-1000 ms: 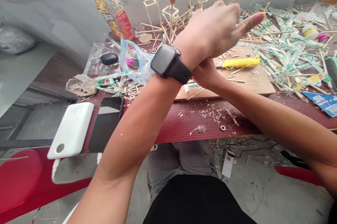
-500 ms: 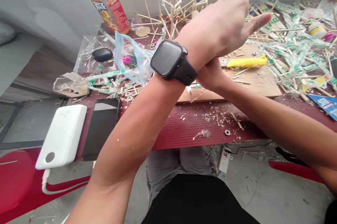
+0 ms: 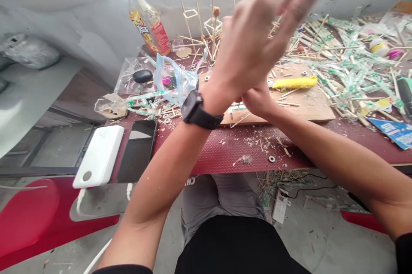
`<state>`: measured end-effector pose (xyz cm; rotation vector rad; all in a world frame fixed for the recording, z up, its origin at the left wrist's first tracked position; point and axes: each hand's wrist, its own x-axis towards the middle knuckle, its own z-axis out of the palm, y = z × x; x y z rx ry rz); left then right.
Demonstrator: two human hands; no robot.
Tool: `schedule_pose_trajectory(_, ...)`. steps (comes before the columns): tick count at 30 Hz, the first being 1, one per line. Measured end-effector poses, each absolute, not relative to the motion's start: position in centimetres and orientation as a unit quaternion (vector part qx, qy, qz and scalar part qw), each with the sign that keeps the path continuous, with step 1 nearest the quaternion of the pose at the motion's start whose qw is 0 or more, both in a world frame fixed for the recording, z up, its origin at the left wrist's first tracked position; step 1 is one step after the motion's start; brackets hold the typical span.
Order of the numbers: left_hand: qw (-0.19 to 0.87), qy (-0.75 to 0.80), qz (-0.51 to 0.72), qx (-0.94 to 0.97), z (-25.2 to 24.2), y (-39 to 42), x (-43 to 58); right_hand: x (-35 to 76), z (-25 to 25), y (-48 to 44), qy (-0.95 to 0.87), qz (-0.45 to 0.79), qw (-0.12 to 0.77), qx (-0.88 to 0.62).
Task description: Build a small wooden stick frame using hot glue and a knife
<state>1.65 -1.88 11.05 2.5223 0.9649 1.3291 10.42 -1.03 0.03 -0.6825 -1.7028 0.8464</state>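
Observation:
My left hand (image 3: 254, 42) is raised above the table with its fingers stretched up and to the right, blurred by motion and holding nothing. A black smartwatch (image 3: 195, 111) sits on its wrist. My right hand (image 3: 257, 100) lies just behind and under the left wrist, touching it, and its fingers are hidden. Beyond the hands a yellow utility knife (image 3: 294, 83) lies on a wooden board (image 3: 309, 108). A structure of thin wooden sticks (image 3: 209, 25) stands at the back of the table.
A black phone (image 3: 137, 149) and a white power bank (image 3: 99, 156) lie at the left end of the red table (image 3: 225, 153). A drink bottle (image 3: 148, 20), a zip bag (image 3: 175, 78), and many sticks and wrappers (image 3: 350, 63) crowd the back and right. A red chair (image 3: 25, 218) is at lower left.
My left hand has swung upward and opened its fingers, with the wrist turning so the watch face points away. The right hand stays under the left wrist. The view shifted slightly.

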Motion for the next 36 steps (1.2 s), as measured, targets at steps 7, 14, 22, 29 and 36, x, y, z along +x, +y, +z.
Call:
schedule_pose_trajectory(7, -0.004, 0.39, 0.432, 0.813, 5.8, -1.8, -3.5, 13.0, 3.4, -0.8, -0.569, 0.415, 0.633, -0.321)
schedule_pose_trajectory(14, -0.042, 0.355, 0.206, 0.911, 2.3, -2.4, -3.7, 13.0, 4.1, -1.3, -0.558, 0.43, 0.627, -0.332)
schedule_pose_trajectory(22, -0.007, 0.322, 0.245, 0.914, 1.0, -0.8, -3.6, 13.2, 4.0, -1.5, -0.605, 0.389, 0.601, -0.348)
schedule_pose_trajectory(29, -0.021, 0.328, 0.241, 0.913, 1.2, -0.8, -4.7, 16.5, 5.8, 0.1, -0.594, 0.116, 0.711, -0.359)
schedule_pose_trajectory(36, -0.057, 0.358, 0.229, 0.903, 1.7, -1.2, -4.8, 22.5, 0.7, 2.3, -0.879, -0.013, 0.283, -0.384)
